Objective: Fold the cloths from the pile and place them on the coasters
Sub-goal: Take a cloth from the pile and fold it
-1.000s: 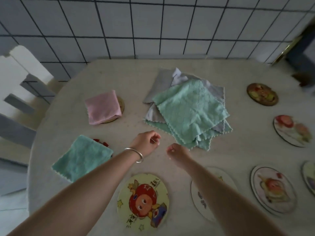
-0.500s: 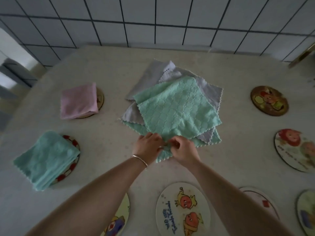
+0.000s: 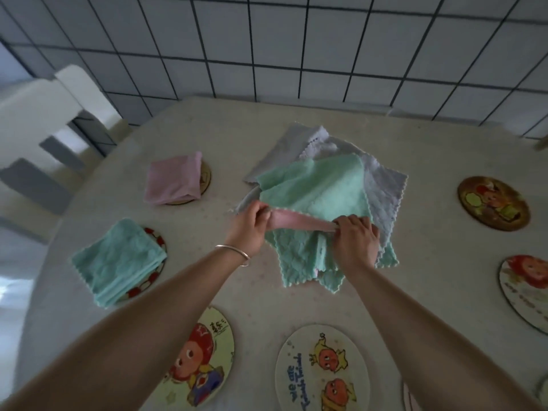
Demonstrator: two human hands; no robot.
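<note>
Over the pile (image 3: 323,203), my left hand (image 3: 250,229) and right hand (image 3: 355,241) each pinch the pink cloth (image 3: 299,223) taut; I should draw it out level, leaving the green cloth (image 3: 320,191) undisturbed.

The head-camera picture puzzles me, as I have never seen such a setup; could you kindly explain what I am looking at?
There is no machine here: a person wears a wide-angle camera on the head, looking forward and down at their own two bare arms. The left hand, with a bracelet on its wrist, and the right hand together grip a pink edge of cloth at the pile of green and grey cloths on the pale table. To the left, a folded pink cloth and a folded green cloth each lie on a coaster. Bare cartoon coasters lie near and to the right. Behind is a tiled wall.
</note>
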